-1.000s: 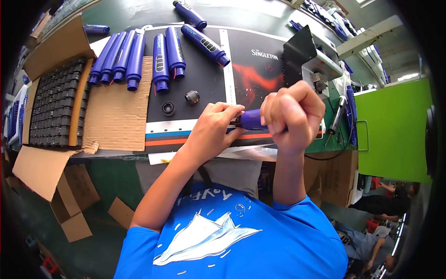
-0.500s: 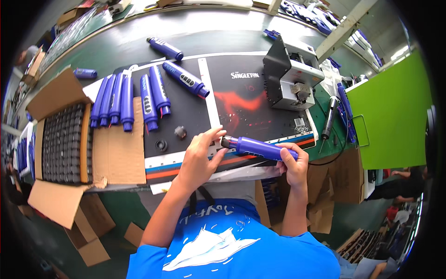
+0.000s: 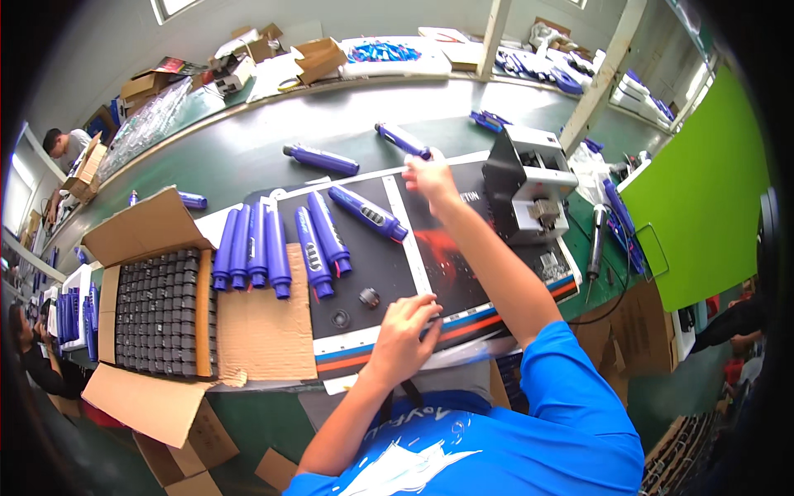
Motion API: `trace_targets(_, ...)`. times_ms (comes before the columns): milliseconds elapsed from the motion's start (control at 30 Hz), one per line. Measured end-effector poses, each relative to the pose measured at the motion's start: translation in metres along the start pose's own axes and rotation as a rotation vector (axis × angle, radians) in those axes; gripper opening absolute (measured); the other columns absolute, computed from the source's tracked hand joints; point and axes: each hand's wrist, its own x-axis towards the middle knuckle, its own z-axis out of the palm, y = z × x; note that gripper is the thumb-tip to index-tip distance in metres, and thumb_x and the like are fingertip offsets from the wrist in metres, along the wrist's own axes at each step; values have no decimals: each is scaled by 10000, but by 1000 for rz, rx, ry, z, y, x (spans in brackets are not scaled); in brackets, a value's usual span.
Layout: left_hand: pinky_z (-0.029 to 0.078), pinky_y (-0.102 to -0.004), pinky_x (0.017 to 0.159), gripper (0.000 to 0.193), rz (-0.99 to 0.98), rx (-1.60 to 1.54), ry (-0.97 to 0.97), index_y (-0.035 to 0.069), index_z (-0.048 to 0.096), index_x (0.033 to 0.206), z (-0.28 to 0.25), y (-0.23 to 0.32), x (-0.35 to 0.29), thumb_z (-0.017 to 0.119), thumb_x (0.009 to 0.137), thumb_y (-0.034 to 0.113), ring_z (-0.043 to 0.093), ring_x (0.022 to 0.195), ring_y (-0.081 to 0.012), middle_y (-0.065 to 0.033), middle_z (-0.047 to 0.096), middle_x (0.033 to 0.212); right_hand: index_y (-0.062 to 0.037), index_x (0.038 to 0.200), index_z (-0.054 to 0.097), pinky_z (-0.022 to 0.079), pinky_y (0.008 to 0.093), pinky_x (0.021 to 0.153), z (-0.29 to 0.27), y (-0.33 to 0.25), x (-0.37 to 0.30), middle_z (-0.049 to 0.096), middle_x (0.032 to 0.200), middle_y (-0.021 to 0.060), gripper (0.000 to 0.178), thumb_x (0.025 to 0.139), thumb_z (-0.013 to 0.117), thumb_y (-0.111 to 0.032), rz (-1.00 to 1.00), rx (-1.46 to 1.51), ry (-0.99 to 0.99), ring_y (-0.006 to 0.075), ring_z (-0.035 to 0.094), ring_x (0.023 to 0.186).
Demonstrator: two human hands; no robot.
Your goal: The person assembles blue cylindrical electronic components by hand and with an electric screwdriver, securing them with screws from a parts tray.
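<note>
My right hand (image 3: 430, 176) reaches far over the bench, its fingers at the near end of a purple tube-shaped device (image 3: 400, 139) with a dark tip. The fingers appear to hold that end, partly hidden. My left hand (image 3: 404, 341) is over the near edge of the black mat (image 3: 376, 266), fingers bent and thumb apart, with nothing in it. Close by lie a dark ring (image 3: 340, 317) and a small dark round part (image 3: 369, 297). Another purple device (image 3: 321, 159) lies on the green bench. Several more lie left of my hands, including one (image 3: 368, 212) on the mat.
An open cardboard box (image 3: 207, 314) of black parts stands at the left. A grey-black machine (image 3: 533, 186) stands right of the mat, with an electric screwdriver (image 3: 596, 240) and a green panel (image 3: 703, 182) beyond. A person (image 3: 70, 149) is at the far left.
My right hand has carried the purple device from in front of me to the far side of the bench. My left hand has come away from its tip. The view has tilted up.
</note>
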Motion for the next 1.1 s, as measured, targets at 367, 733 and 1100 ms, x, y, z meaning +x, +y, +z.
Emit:
trace_targets(367,484,-419,908,196,-6,-6,18,3,672,1007,-5,3,1,713,817,30,636,1022,-331,-145,683,1116,42,1281,596,550,331,823,-28,-12,-129,666,1054,85,520,897,759,-268,329,-18,-469,157,650,961)
trace_targets(733,559,-279,620,272,-30,-229,-55,2,732,1058,-2,10,-3,803,795,10,707,704,-176,-110,717,829,-61,1071,440,554,265,764,-96,14,-275,661,957,85,461,813,822,-43,-160,89,43,120,678,880)
trace_targets(1100,481,-381,586,80,66,299,-136,5,666,823,-30,40,2,728,771,10,611,641,-306,-127,640,761,-72,903,652,528,311,628,-83,-11,-259,604,887,79,397,661,935,-210,-599,-473,24,209,644,737)
